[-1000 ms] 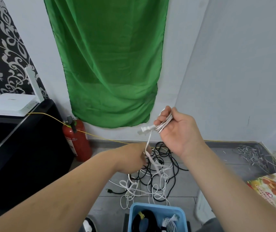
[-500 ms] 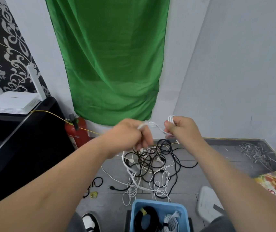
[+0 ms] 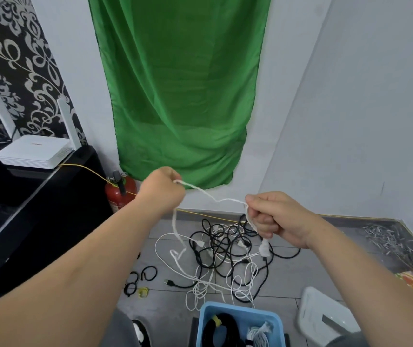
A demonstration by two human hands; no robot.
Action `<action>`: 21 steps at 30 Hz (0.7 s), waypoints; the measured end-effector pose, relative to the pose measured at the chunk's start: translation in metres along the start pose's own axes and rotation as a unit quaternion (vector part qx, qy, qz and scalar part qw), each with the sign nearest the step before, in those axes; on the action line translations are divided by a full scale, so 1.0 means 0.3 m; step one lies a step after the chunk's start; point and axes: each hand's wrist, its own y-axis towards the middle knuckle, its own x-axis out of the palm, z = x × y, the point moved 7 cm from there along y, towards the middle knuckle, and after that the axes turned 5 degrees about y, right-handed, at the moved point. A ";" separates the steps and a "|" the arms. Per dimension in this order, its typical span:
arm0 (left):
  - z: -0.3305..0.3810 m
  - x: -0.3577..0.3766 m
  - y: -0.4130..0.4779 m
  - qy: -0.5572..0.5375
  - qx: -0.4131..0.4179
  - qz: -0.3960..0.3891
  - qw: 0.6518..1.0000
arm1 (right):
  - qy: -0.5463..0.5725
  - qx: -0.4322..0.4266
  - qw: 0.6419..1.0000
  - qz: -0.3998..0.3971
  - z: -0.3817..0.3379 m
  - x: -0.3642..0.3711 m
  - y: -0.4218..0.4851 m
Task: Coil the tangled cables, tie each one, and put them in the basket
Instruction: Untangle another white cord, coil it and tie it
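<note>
A white cable stretches between both hands above the floor. My left hand grips one part of it, and a length hangs down from that fist toward the floor. My right hand grips gathered loops of the same cable, with its white plug dangling below the fist. A tangle of black and white cables lies on the grey floor beneath. The blue basket stands at the bottom centre, holding a coiled black cable and a coiled white cable.
A red fire extinguisher stands by the wall under a green cloth. A black cabinet with a white router is at the left. Black ties lie on the floor. A white object sits right of the basket.
My hands have moved apart. The left hand rose and went left, the right hand went right and lower, and the white cable is now stretched out between them.
</note>
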 end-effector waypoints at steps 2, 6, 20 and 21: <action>0.044 0.054 -0.049 0.030 0.066 -0.056 0.996 | 0.049 0.000 0.999 -0.003 -0.008 0.033 -0.007; 0.158 0.187 -0.168 -0.115 0.138 -0.217 0.959 | 0.140 0.002 0.990 -0.010 -0.027 0.104 -0.004; 0.163 0.185 -0.163 -0.171 0.075 -0.213 0.959 | 0.128 -0.015 0.985 0.115 -0.013 0.030 0.031; 0.159 0.170 -0.150 -0.162 0.078 -0.200 0.963 | 0.111 -0.008 0.988 0.108 -0.014 0.029 0.026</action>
